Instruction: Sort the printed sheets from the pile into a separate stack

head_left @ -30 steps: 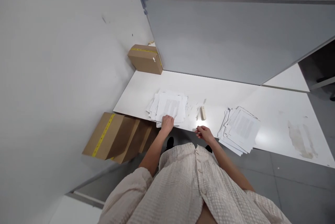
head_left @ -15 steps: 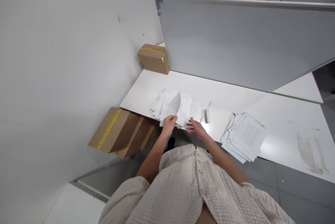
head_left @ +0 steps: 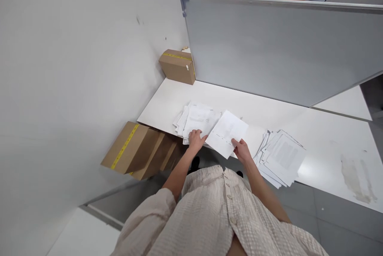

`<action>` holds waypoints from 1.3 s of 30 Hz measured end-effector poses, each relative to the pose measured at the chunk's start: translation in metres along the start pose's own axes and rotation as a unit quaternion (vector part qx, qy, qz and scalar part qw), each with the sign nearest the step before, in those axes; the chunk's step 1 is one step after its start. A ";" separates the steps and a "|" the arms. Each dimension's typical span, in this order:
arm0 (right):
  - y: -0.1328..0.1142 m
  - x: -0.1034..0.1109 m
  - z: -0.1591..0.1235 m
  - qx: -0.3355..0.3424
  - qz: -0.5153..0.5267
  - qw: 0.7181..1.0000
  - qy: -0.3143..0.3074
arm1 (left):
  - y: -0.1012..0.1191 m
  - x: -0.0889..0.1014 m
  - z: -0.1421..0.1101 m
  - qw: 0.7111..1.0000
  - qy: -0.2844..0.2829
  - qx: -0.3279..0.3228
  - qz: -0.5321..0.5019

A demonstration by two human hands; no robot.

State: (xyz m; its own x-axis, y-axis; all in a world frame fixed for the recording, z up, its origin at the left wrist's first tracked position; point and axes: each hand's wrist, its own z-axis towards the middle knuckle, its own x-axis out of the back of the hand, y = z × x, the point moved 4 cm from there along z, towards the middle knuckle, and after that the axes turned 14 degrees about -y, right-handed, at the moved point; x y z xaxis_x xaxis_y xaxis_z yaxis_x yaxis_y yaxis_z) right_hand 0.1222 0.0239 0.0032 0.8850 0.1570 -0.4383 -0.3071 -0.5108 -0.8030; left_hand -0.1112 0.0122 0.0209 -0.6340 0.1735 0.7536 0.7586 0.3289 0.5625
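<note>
A white printed sheet of paper [head_left: 226, 131] is pinched at its right lower edge by my right hand [head_left: 242, 151]. It slants over the table between two paper stacks, its near corner past the table's front edge. My left hand [head_left: 196, 141] rests on the near edge of the left paper stack [head_left: 196, 117], fingers spread and holding nothing. That stack is loosely fanned, with faint print on its top sheet. To the right, a second messy paper stack [head_left: 283, 156] overhangs the front edge.
The white table [head_left: 257, 110] runs along a grey upright panel [head_left: 254, 48]. A taped cardboard box [head_left: 177, 68] stands in the back left corner. More cardboard boxes [head_left: 128, 148] sit below the table's left end, beside the wall [head_left: 74, 68].
My right hand has taken hold of a sheet and moved it right, off the left stack. My left hand has let go of the lifted paper. The small beige block is now covered.
</note>
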 end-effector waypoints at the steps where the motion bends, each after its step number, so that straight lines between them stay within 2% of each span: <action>1: 0.000 0.003 -0.002 0.000 -0.035 0.999 0.009 | 0.002 -0.003 0.005 0.998 0.010 0.016 0.056; 4: -0.001 0.011 -0.007 0.024 -0.179 0.983 0.043 | 0.005 -0.011 0.014 0.987 -0.008 0.048 0.150; 7: -0.007 0.013 -0.013 0.044 -0.323 0.942 0.075 | 0.004 -0.010 0.018 0.983 -0.036 0.033 0.177; 9: -0.014 0.011 -0.015 0.049 -0.379 0.920 0.083 | 0.003 -0.005 0.020 0.983 -0.063 0.011 0.175; 14: -0.033 -0.003 -0.017 0.060 -0.436 0.895 0.074 | 0.001 0.003 0.025 0.976 -0.135 -0.008 0.169; 19: -0.038 -0.011 -0.017 0.055 -0.448 0.889 0.071 | 0.000 0.010 0.027 0.984 -0.110 0.012 0.141; 22: -0.038 -0.012 -0.018 0.053 -0.451 0.888 0.074 | 0.000 0.012 0.028 0.991 -0.104 0.018 0.080; 24: -0.038 -0.012 -0.019 0.055 -0.451 0.888 0.075 | -0.002 0.014 0.029 0.995 -0.094 0.031 0.004; 28: -0.038 -0.013 -0.021 0.052 -0.454 0.887 0.072 | -0.008 0.014 0.030 0.985 -0.072 0.060 -0.146; 31: -0.036 -0.015 -0.022 0.049 -0.456 0.886 0.072 | -0.015 0.011 0.029 0.956 -0.070 0.099 -0.266; 35: -0.034 -0.017 -0.023 0.056 -0.446 0.891 0.058 | -0.019 0.003 0.031 0.896 -0.092 0.136 -0.413; 37: -0.033 -0.018 -0.023 0.058 -0.445 0.892 0.056 | -0.019 0.001 0.034 0.875 -0.106 0.138 -0.452; 39: -0.032 -0.017 -0.024 0.057 -0.448 0.890 0.059 | -0.018 0.001 0.038 0.873 -0.117 0.130 -0.455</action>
State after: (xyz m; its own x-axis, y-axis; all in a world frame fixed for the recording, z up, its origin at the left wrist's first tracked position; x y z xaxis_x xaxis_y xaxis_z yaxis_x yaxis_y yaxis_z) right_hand 0.1250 0.0172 0.0460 0.8206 0.3658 0.4392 0.5138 -0.1354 -0.8472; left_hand -0.1313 0.0415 -0.0017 -0.9930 -0.0946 -0.0712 -0.1148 0.6232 0.7736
